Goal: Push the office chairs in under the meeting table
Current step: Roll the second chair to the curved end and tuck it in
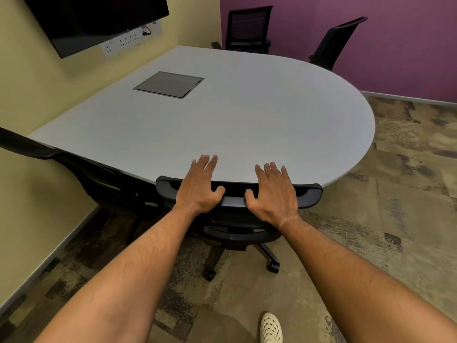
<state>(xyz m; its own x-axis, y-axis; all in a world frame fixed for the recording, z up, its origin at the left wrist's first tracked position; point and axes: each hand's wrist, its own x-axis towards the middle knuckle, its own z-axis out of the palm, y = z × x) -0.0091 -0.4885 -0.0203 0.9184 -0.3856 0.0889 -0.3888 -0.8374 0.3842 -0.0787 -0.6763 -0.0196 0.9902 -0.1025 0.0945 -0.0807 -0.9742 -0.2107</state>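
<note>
The left hand (199, 188) and the right hand (270, 193) both lie flat on the top rail of the near chair (233, 201), fingers spread and reaching forward over the rail, thumbs hooked on its near side. Neither hand closes around anything; they press rather than grip. The chair's backrest top touches, or all but touches, the curved edge of the table (247, 120), and its seat seems to be under the top already, though the seat itself is hidden. Its castors (274, 267) show on the carpet.

So this chair looks about finished: at most a last short shove, then let go. A second chair (74, 169) sits at the left, close against the table. Two more, the far chair (247, 28) and the angled chair (338, 43), stand back by the purple wall, and walking round to them is likely next.
</note>
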